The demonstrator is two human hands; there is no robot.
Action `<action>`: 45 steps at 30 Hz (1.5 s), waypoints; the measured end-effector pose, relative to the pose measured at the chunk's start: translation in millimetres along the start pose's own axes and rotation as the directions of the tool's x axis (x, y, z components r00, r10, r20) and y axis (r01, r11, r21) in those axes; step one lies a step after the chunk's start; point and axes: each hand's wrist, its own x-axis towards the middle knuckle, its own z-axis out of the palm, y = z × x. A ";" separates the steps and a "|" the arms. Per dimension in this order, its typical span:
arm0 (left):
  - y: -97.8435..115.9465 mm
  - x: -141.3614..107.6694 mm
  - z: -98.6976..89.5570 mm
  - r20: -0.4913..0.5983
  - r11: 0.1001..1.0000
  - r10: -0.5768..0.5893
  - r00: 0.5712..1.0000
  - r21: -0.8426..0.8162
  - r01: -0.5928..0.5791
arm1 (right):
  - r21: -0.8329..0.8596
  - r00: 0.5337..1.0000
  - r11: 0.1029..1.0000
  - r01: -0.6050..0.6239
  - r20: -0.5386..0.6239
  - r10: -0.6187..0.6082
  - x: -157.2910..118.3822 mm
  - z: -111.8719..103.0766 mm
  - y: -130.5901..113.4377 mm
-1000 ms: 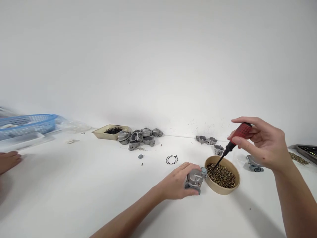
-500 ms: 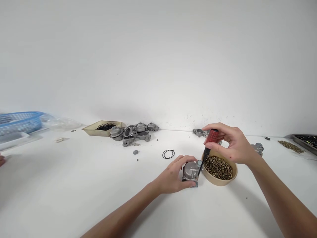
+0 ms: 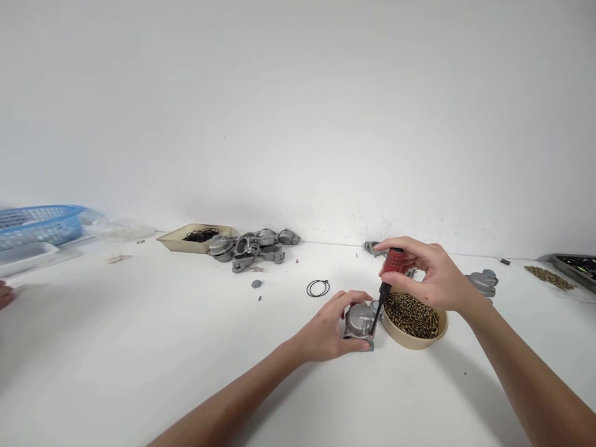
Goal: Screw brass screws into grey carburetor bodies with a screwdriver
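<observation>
On the white table, my left hand grips a round grey metal housing between thumb and fingers. My right hand is closed on the red handle of a screwdriver. Its dark shaft slants down to the left, and the tip meets the housing's near right corner. Just right of the housing stands a round tan bowl full of small brass screws. Two thin black rings lie behind my left hand.
Several metal housings are piled beside a tray of black rings. More housings lie behind my right hand. Brass screws and a dark tray are far right. A blue basket and another person's hand are left.
My right hand and the screwdriver have shifted slightly left and down, the tip staying at the housing's corner. The other person's hand shows a little more at the left edge.
</observation>
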 end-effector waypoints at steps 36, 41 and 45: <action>0.3 0.1 1.6 0.011 0.997 -0.071 0.997 -0.026 0.071 | 0.099 0.966 0.964 0.248 0.049 -0.254 -1.6 14.1 -5.0; 3.1 0.5 1.3 0.013 0.996 -0.076 0.997 -0.045 0.077 | 0.184 0.977 0.959 0.214 -0.015 -0.215 0.8 21.5 -3.9; 4.8 0.0 1.2 0.015 0.996 -0.073 0.997 -0.050 0.074 | 0.170 0.976 0.962 0.215 -0.067 -0.207 0.0 22.7 -2.8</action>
